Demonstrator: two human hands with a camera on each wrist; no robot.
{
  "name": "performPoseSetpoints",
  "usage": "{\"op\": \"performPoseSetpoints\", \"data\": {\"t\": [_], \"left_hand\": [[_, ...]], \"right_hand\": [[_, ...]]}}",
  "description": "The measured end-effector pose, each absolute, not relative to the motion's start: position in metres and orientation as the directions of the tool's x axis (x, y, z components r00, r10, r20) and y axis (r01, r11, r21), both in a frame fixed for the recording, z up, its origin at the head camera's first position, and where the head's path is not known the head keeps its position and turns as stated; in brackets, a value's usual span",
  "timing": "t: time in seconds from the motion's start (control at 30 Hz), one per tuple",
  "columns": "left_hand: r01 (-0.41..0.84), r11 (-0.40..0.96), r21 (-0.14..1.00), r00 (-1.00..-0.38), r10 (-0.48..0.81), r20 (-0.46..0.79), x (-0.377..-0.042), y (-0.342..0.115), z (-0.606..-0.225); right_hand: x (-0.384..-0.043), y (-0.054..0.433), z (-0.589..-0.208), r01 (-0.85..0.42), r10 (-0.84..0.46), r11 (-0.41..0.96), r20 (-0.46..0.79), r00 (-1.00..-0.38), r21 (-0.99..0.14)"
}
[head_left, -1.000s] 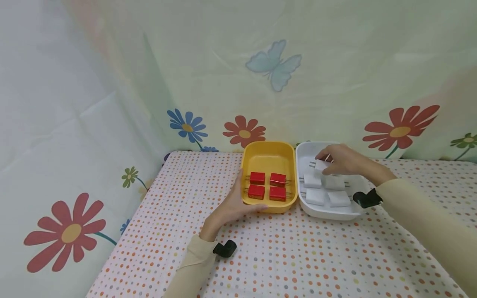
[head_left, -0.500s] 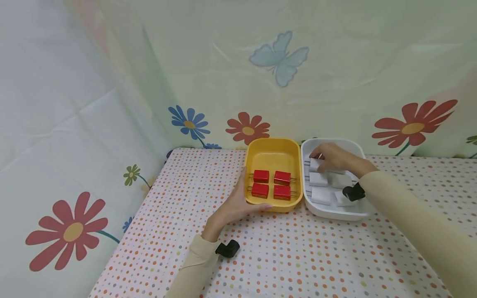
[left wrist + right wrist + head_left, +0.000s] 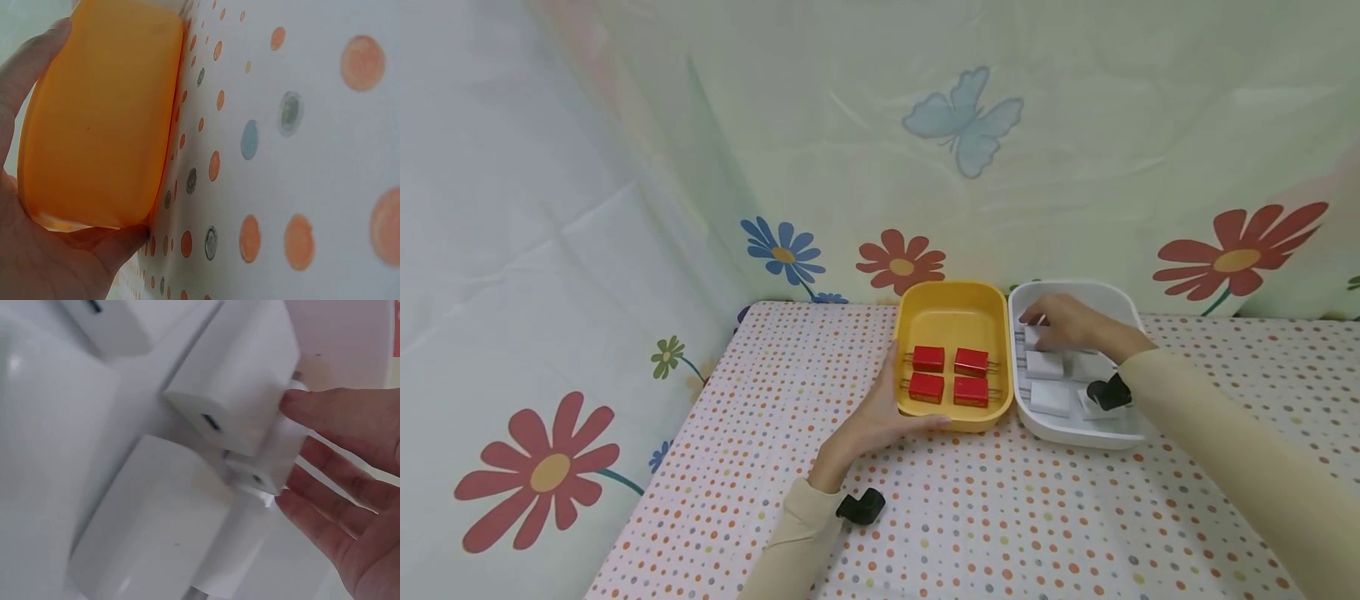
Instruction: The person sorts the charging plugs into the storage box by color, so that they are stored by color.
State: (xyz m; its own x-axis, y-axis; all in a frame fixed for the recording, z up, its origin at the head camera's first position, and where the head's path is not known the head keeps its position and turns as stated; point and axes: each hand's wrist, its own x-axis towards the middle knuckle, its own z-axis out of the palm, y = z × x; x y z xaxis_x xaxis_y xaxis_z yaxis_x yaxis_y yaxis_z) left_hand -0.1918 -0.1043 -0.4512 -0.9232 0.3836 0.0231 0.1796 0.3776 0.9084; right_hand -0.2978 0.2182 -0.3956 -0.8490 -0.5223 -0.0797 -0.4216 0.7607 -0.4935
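Note:
My left hand grips the front left corner of a yellow plastic tray, its thumb along the front wall; the left wrist view shows the fingers against the tray's orange-looking outside. Several red plug adapters lie inside in two rows, prongs outward. My right hand reaches into the white tray and pinches a white charger plug between thumb and fingers. That plug sits at the back of the left column, behind other white charger plugs, and is partly hidden by the hand.
Both trays stand side by side near the back of the table, which has a dotted cloth. Behind them hangs a flowered curtain. A black wrist camera hangs over the white tray's front right plug.
My right hand has lowered the white charger plug and moved it left, into line with the left column. My left hand stays on the yellow tray. The head view has shifted slightly.

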Motion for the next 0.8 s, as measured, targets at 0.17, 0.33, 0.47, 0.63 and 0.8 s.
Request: {"op": "performPoseSetpoints", "data": {"t": [0.17,0.33,0.47,0.63,0.8], "left_hand": [[0.183,0.378,0.908,-0.921,0.389,0.024,-0.194,-0.104,-0.453],[0.183,0.375,0.909,-0.924,0.382,0.028,-0.199,-0.106,-0.455],[0.206,0.341,0.917,-0.915,0.398,0.058,-0.206,-0.106,-0.457],[0.195,0.338,0.921,-0.913,0.405,0.045,-0.206,-0.109,-0.461],[0.134,0.389,0.912,-0.929,0.369,-0.021,-0.206,-0.113,-0.463]], "right_hand": [[-0.291,0.218,-0.382,-0.44,-0.523,0.745,-0.029,-0.852,-0.501],[-0.274,0.214,-0.363,-0.448,-0.503,0.758,0.014,-0.864,-0.474],[-0.252,0.213,-0.348,-0.495,-0.522,0.752,0.064,-0.85,-0.436],[-0.222,0.22,-0.341,-0.519,-0.531,0.747,0.098,-0.842,-0.416],[-0.193,0.239,-0.346,-0.492,-0.481,0.769,0.137,-0.866,-0.409]]}}
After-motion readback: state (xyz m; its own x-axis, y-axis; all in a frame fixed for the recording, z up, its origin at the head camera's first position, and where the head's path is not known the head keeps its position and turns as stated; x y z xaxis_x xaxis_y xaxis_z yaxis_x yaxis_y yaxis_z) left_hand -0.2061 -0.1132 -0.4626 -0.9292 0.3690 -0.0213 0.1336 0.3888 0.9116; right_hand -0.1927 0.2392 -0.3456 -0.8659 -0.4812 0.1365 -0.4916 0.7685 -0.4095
